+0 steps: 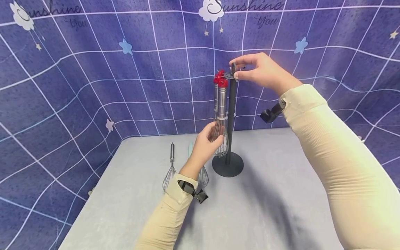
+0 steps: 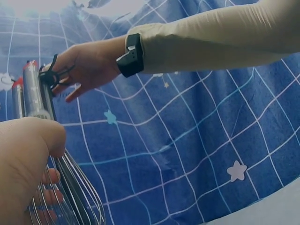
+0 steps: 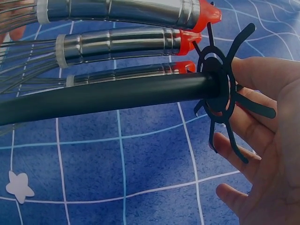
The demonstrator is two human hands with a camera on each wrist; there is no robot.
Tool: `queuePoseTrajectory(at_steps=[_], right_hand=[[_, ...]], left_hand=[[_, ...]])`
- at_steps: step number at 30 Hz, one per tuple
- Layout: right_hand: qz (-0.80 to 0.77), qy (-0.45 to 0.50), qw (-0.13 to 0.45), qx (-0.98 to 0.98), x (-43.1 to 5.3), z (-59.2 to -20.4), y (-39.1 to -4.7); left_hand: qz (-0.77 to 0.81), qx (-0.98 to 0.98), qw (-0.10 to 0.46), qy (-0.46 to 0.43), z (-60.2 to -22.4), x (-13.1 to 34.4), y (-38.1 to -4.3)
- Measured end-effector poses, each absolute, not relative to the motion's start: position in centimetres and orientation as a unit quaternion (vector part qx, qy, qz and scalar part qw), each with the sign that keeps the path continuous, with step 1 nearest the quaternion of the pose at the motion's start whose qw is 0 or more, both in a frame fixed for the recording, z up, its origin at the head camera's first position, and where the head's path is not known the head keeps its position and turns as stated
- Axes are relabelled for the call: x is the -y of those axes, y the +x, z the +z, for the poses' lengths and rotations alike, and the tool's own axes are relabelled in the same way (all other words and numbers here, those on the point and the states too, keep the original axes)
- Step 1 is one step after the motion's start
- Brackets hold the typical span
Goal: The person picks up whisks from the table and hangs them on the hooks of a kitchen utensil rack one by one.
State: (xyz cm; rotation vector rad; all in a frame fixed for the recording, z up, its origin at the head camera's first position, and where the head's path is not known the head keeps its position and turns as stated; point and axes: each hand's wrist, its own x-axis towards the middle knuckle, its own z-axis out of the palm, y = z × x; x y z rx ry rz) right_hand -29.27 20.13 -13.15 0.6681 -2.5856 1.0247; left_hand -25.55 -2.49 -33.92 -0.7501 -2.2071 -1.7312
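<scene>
Three whisks with steel handles and red ends hang side by side from the hook ring (image 3: 218, 85) of a black stand (image 1: 232, 114). My left hand (image 1: 203, 144) holds the wires of the front whisk (image 1: 222, 100), its thumb in front and its fingers curled among the loops. At the top of the stand, my right hand (image 1: 264, 71) grips the ring between thumb and fingers. In the right wrist view, the red tips of the whisks (image 3: 122, 44) sit right at the hooks, and several other hooks fan out bare.
A steel-handled whisk (image 1: 172, 152) lies at left on the grey table (image 1: 125, 208). Another whisk (image 1: 203, 177) with a pale blue handle lies partly behind my left forearm. The stand's round base (image 1: 235, 169) rests on the table. A blue gridded cloth (image 1: 175, 104) hangs behind.
</scene>
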Motion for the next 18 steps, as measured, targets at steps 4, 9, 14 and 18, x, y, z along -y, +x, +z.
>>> queuePoseTrajectory(at_steps=[4, 9, 14, 18], right_hand=[[0.356, 0.230, 0.138, 0.895, -20.1, -13.2, -29.3], [0.362, 0.227, 0.137, 0.894, -20.1, -13.1, -29.3], [0.357, 0.230, 0.130, 0.896, -20.1, -12.8, -29.4], [0.344, 0.230, 0.123, 0.902, -20.2, -12.6, -29.4]], left_hand=[[-0.599, 0.751, 0.108, -0.257, -34.9, 2.8, -25.6], [-0.613, 0.735, 0.096, -0.275, -36.4, 3.1, -25.8], [-0.635, 0.720, 0.070, -0.272, -37.6, 3.4, -25.9], [-0.653, 0.710, 0.049, -0.259, -38.4, 3.4, -25.9]])
